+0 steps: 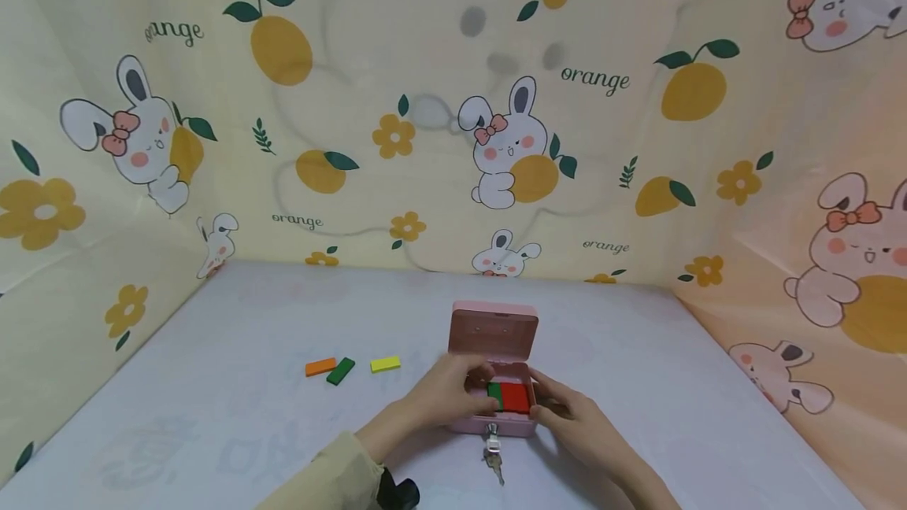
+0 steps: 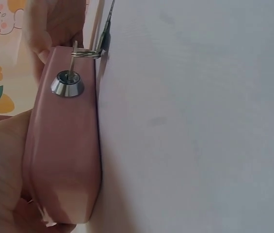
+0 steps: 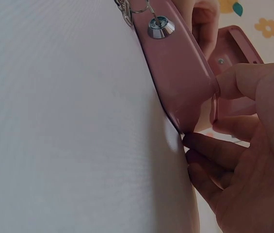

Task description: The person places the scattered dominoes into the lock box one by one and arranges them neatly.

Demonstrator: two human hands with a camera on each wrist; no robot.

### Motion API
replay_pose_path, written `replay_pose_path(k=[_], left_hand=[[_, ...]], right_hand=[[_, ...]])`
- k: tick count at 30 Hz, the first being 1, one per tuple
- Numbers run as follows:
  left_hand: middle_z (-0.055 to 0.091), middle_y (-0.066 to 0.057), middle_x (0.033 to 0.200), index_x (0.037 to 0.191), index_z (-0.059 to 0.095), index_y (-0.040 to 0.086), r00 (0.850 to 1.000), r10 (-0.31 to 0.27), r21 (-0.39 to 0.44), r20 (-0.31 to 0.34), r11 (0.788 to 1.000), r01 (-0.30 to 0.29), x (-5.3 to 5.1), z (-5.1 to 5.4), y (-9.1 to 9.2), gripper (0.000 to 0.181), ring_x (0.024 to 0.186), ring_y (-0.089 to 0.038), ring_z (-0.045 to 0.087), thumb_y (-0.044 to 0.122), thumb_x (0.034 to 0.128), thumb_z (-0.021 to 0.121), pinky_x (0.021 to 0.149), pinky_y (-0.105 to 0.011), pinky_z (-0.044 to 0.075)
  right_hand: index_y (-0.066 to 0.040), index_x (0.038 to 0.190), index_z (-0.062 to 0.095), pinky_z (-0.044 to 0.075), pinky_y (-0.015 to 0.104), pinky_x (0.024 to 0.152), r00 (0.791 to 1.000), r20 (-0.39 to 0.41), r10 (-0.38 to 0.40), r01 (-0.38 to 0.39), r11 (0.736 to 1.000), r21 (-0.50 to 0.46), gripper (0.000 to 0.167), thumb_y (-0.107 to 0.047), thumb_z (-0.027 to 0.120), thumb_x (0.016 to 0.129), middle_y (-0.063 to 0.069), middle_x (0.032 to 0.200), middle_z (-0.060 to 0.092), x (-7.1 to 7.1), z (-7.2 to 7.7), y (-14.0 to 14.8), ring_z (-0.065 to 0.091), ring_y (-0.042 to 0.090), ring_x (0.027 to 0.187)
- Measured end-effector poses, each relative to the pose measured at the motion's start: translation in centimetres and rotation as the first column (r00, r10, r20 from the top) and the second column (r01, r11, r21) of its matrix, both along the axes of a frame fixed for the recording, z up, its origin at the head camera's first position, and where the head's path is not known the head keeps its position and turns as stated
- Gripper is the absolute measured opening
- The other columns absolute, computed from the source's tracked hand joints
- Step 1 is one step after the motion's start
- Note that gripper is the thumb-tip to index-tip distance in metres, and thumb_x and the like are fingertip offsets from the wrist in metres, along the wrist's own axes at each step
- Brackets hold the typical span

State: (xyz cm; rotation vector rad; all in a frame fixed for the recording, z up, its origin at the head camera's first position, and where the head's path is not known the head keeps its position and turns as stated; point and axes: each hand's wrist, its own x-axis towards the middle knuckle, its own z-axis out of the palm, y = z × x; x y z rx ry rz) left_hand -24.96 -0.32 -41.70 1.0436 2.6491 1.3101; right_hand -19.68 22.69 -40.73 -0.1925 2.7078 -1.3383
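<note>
A small pink metal cash box (image 1: 489, 425) stands on the table with its lid (image 1: 494, 334) raised. In its front lock (image 2: 68, 83) sits a key, and more keys (image 1: 494, 459) hang from a ring. Inside lie red blocks (image 1: 515, 397) with a green block (image 1: 494, 395) beside them. My left hand (image 1: 449, 390) reaches over the left wall into the box, thumb and bent fingers near the green block; whether they pinch a block is hidden. My right hand (image 1: 577, 419) holds the box's right side, thumb (image 3: 236, 81) at the rim and fingers (image 3: 219, 150) along the outer wall.
Left of the box, an orange block (image 1: 321, 367), a dark green block (image 1: 341, 371) and a yellow block (image 1: 386, 364) lie on the white tabletop (image 1: 234, 415). A patterned cloth (image 1: 425, 38) with rabbits and oranges surrounds the back and sides.
</note>
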Motion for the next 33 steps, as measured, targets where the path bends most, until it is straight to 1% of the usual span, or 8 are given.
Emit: replay_pose_path(k=[6, 11, 15, 19, 25, 28, 31, 33], left_hand=[[0.067, -0.003, 0.111, 0.115, 0.067, 0.006, 0.999, -0.01, 0.078, 0.05, 0.997, 0.006, 0.4, 0.0, -1.1, 0.035, 0.104, -0.015, 0.063, 0.023, 0.0862, 0.078, 0.088, -0.027, 0.051], [0.066, -0.005, 0.111, 0.115, 0.067, 0.007, 0.997, -0.011, 0.136, 0.071, 0.991, 0.001, 0.8, 0.1, -2.1, 0.031, 0.101, -0.018, 0.065, 0.02, 0.0879, 0.076, 0.084, -0.026, 0.053], [0.068, -0.003, 0.109, 0.113, 0.069, 0.009, 0.999, 0.03, 0.135, 0.033, 0.99, -0.034, 1.2, 0.4, -2.7, 0.028, 0.096, -0.017, 0.065, 0.021, 0.0882, 0.076, 0.086, -0.033, 0.052], [0.069, 0.002, 0.108, 0.112, 0.07, 0.012, 0.997, 0.077, 0.135, -0.014, 0.988, -0.074, 1.3, 0.5, -3.3, 0.026, 0.101, -0.017, 0.061, 0.02, 0.0884, 0.075, 0.093, -0.044, 0.048], [0.069, 0.001, 0.108, 0.111, 0.07, 0.011, 0.992, 0.121, 0.202, -0.019, 0.973, -0.115, 1.3, 1.1, -5.0, 0.026, 0.106, -0.018, 0.061, 0.021, 0.0883, 0.076, 0.093, -0.043, 0.049], [0.069, 0.001, 0.105, 0.109, 0.069, 0.011, 0.981, 0.194, 0.235, -0.021, 0.954, -0.184, 0.7, 1.3, -6.7, 0.025, 0.103, -0.02, 0.063, 0.022, 0.0879, 0.076, 0.092, -0.042, 0.05], [0.069, -0.001, 0.105, 0.107, 0.07, 0.011, 0.952, 0.307, 0.255, 0.006, 0.92, -0.299, -0.3, 0.9, -8.5, 0.024, 0.102, -0.023, 0.063, 0.02, 0.0871, 0.077, 0.09, -0.043, 0.051], [0.069, -0.003, 0.105, 0.108, 0.07, 0.01, 0.931, 0.362, 0.246, 0.047, 0.899, -0.362, -1.1, 0.4, -9.6, 0.025, 0.102, -0.022, 0.063, 0.019, 0.0862, 0.078, 0.09, -0.042, 0.051]], right_hand=[[-0.015, 0.149, 0.044, 0.039, 0.055, 0.102, 1.0, -0.006, -0.004, 0.004, 1.0, 0.002, 0.06, -0.022, 0.066, 0.094, 0.012, 0.137, 0.056, 0.0, 0.0, -0.1, 0.055, 0.03, 0.121], [-0.016, 0.149, 0.044, 0.039, 0.057, 0.101, 1.0, 0.011, -0.019, 0.019, 1.0, 0.007, 0.06, -0.021, 0.066, 0.094, 0.011, 0.137, 0.056, -0.1, 0.0, -0.3, 0.054, 0.031, 0.122], [-0.017, 0.15, 0.044, 0.039, 0.057, 0.101, 0.999, 0.016, -0.03, 0.03, 0.999, 0.015, 0.06, -0.02, 0.067, 0.094, 0.011, 0.138, 0.055, -0.1, 0.0, -0.3, 0.054, 0.03, 0.122], [-0.018, 0.149, 0.044, 0.038, 0.06, 0.101, 0.999, 0.019, -0.04, 0.04, 0.999, 0.019, 0.06, -0.019, 0.067, 0.094, 0.01, 0.137, 0.056, -0.1, -0.1, -0.4, 0.055, 0.03, 0.121], [-0.017, 0.149, 0.044, 0.039, 0.058, 0.101, 0.999, 0.024, -0.035, 0.034, 0.999, 0.015, 0.06, -0.019, 0.067, 0.094, 0.009, 0.136, 0.056, -0.1, 0.0, -0.4, 0.054, 0.03, 0.122], [-0.017, 0.149, 0.044, 0.039, 0.057, 0.101, 0.999, 0.023, -0.031, 0.031, 0.999, 0.014, 0.061, -0.021, 0.067, 0.094, 0.01, 0.137, 0.056, -0.2, 0.0, -0.4, 0.053, 0.03, 0.123], [-0.017, 0.149, 0.044, 0.039, 0.057, 0.101, 0.999, 0.023, -0.031, 0.031, 0.999, 0.013, 0.061, -0.022, 0.067, 0.094, 0.01, 0.138, 0.056, -0.1, 0.0, -0.4, 0.053, 0.031, 0.123], [-0.017, 0.149, 0.044, 0.039, 0.058, 0.101, 0.999, 0.024, -0.035, 0.035, 0.999, 0.018, 0.061, -0.022, 0.067, 0.094, 0.01, 0.137, 0.056, -0.1, 0.0, -0.3, 0.053, 0.03, 0.123]])
